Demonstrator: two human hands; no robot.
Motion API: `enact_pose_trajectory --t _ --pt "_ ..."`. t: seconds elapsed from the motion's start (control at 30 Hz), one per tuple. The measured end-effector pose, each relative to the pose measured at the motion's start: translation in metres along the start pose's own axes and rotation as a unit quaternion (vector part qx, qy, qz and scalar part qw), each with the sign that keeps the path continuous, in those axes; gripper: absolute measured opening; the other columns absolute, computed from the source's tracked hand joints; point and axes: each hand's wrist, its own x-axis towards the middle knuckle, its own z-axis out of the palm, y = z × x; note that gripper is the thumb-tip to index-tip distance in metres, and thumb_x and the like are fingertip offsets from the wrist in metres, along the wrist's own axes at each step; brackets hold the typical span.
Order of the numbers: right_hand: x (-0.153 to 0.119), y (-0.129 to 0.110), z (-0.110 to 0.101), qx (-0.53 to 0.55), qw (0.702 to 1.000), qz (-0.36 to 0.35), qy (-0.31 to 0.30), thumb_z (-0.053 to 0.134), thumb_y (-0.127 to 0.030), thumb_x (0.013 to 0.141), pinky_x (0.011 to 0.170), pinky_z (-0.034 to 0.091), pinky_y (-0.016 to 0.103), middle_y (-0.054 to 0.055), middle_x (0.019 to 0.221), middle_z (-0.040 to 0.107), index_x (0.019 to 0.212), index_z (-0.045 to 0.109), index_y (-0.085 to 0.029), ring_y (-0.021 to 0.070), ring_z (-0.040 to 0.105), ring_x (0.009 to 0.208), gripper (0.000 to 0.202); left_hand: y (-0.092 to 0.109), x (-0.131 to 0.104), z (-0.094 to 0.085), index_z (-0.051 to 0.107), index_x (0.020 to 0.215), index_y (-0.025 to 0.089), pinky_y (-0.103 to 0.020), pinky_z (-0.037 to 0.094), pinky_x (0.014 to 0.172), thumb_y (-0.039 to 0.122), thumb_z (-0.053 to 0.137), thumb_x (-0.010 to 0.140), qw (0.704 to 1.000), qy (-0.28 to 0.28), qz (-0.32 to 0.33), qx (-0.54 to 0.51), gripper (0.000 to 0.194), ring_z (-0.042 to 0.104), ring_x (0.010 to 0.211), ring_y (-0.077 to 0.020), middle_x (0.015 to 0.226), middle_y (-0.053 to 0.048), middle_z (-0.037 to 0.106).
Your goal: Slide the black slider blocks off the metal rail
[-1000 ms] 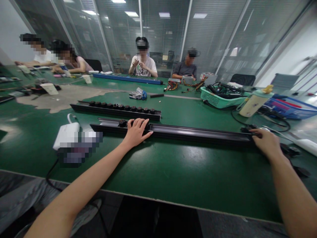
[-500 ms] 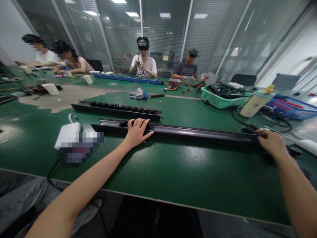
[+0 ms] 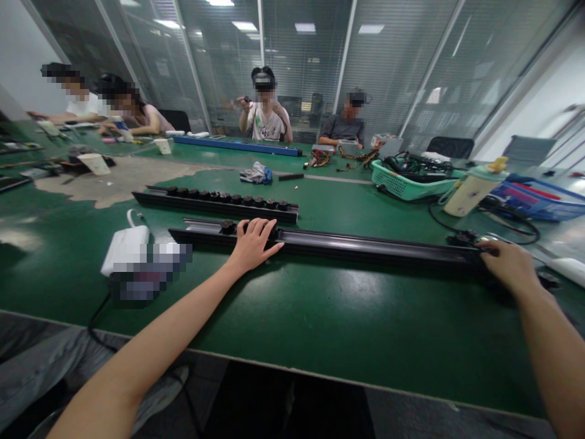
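Running sideways, the rail (image 3: 365,244) reaches from your left hand (image 3: 251,249), fingers spread, to your right hand (image 3: 510,266), both grips unclear

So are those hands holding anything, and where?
The left hand clasps the long black rail left of its middle, fingers over the top. The right hand is by the rail's right end; any hold is hidden.
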Motion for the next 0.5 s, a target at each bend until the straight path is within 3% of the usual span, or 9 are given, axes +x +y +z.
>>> enact_pose_trajectory --t 0.1,0.3,0.5 --pt "0.002 0.003 0.000 -0.011 1.000 -0.004 -0.008 0.055 -0.025 0.079 0.090 0.053 0.047 0.015 0.090 0.075 0.093 0.081 -0.021 0.0355 0.069 0.093 0.029 0.000 0.000 0.000 0.047 0.162 0.019 -0.059 0.023 0.123 0.059 0.044 0.107 1.000 -0.001 -0.001 0.002 0.068 0.047 0.144 -0.0375 0.149 -0.021 0.061" --pt "0.003 0.022 0.008 -0.023 0.999 -0.027 -0.016 0.051 -0.030 0.087 0.090 0.053 0.050 0.023 0.103 0.077 0.105 0.082 -0.015 0.0406 0.069 0.103 0.039 -0.002 -0.001 0.001 0.047 0.161 0.017 -0.059 0.023 0.123 0.059 0.044 0.108 1.000 0.001 0.003 0.005 0.068 0.048 0.144 -0.0374 0.148 -0.021 0.061" --pt "0.000 0.026 0.010 -0.004 1.000 -0.027 0.010 0.051 -0.028 0.085 0.093 0.053 0.053 0.021 0.098 0.076 0.099 0.082 -0.018 0.0417 0.069 0.104 0.035 -0.002 -0.001 0.001 0.046 0.162 0.020 -0.058 0.023 0.123 0.059 0.045 0.107 1.000 0.002 0.003 0.009 0.067 0.048 0.144 -0.0369 0.149 -0.020 0.061"
